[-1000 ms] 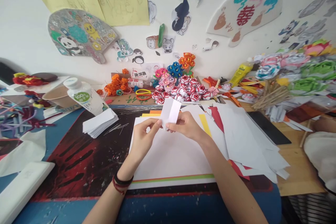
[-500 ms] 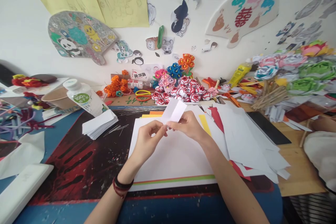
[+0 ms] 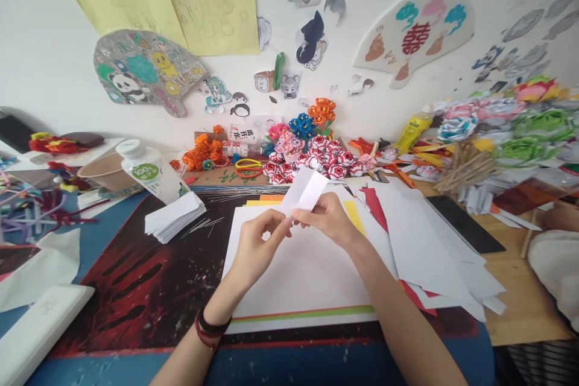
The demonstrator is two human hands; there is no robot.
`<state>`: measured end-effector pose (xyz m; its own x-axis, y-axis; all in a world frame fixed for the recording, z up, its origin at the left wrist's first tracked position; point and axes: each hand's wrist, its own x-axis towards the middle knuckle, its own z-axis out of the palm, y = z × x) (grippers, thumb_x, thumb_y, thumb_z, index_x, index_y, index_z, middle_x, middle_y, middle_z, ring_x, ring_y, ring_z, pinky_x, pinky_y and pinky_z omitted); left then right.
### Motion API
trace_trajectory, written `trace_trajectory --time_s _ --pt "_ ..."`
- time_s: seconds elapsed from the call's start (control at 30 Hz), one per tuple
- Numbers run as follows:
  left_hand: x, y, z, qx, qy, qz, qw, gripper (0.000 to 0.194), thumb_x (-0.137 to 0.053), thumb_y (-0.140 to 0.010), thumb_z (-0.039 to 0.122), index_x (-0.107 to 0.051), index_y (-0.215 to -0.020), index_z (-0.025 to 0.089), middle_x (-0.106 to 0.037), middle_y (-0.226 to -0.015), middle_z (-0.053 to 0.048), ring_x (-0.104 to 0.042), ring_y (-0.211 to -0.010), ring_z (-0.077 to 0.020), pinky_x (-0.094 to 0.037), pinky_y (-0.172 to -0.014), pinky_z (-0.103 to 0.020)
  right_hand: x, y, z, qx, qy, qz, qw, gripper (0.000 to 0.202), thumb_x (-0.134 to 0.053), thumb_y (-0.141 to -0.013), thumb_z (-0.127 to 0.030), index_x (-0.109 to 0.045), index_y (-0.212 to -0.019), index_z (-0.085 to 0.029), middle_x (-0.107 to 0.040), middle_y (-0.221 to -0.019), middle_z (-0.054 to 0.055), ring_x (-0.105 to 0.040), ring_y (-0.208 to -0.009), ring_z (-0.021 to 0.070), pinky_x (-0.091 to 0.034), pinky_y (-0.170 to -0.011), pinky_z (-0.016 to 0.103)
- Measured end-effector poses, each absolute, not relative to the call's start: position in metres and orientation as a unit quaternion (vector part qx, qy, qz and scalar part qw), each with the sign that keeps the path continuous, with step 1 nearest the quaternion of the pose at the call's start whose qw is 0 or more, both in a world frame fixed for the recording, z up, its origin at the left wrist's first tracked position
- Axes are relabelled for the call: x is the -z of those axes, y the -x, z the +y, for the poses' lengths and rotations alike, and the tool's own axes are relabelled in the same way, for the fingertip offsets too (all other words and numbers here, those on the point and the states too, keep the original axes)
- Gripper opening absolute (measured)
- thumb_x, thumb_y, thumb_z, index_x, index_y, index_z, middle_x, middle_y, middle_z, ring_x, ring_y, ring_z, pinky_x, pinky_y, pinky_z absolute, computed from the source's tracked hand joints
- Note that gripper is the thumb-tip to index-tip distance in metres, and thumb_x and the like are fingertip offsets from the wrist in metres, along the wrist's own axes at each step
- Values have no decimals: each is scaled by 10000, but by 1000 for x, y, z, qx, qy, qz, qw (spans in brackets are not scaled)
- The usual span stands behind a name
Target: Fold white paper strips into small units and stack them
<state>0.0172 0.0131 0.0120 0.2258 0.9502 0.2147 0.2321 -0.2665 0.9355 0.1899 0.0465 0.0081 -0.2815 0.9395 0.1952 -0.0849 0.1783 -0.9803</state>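
Small creased white paper piece [image 3: 306,190] leans further right than a second ago; left hand [image 3: 260,244] has shifted from its left edge to lower corner. Right hand [image 3: 332,217] pinches lower right side; hands close together, both clamped on paper. Held above far part of large smooth white sheet [image 3: 298,277], bare toward near edge. Left: white paper-slip stack [image 3: 174,217], thin metallic wires [image 3: 203,226]. Right: loose overlapping white sheets [image 3: 429,247]. Beyond: ruffled red-and-white flowers [image 3: 328,160].

“100” on white bottle [image 3: 152,176], red “囍” [image 3: 415,38] on fan [image 3: 386,45]
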Motion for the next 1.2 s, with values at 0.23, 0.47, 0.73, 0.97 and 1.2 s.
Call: trace_trajectory --time_s 0.23,0.47,0.73,0.97,1.2 --pt "-12 -15 12 -456 -644 435 434 212 -576 -868 298 -597 -718 149 -623 -707 -16 -556 -650 -117 -411 -604 -220 -7 -186 44 -527 367 -604 471 150 -714 -727 -260 -700 -717 -111 -666 -681 56 -599 -608 150 -485 -533 251" --pt "-11 -12 15 -454 -673 454 367 228 -543 -889 317 -581 -730 158 -591 -688 0 -523 -657 -118 -397 -639 -232 -10 -185 43 -546 351 -608 458 125 -699 -736 -234 -719 -751 -111 -673 -684 50 -606 -613 144 -485 -533 239" --pt "-9 -10 16 -476 -667 441 367 239 -537 -892 316 -559 -709 166 -559 -680 8 -498 -663 -118 -378 -634 -235 -11 -186 41 -576 323 -609 440 108 -694 -743 -224 -721 -786 -129 -679 -700 42 -599 -609 126 -479 -531 221" --pt "-12 -9 16 -483 -675 433 352 254 -527 -901 313 -583 -702 166 -577 -685 5 -496 -654 -115 -374 -635 -234 -10 -189 42 -590 319 -612 420 130 -716 -721 -225 -704 -786 -113 -652 -669 41 -600 -602 133 -470 -527 225" --pt "-16 -5 13 -486 -686 438 320 262 -545 -884 336 -576 -690 163 -581 -655 0 -514 -630 -122 -392 -621 -230 -10 -190 44 -596 309 -628 394 240 -726 -731 -328 -698 -818 -105 -644 -662 43 -583 -580 125 -477 -539 231"
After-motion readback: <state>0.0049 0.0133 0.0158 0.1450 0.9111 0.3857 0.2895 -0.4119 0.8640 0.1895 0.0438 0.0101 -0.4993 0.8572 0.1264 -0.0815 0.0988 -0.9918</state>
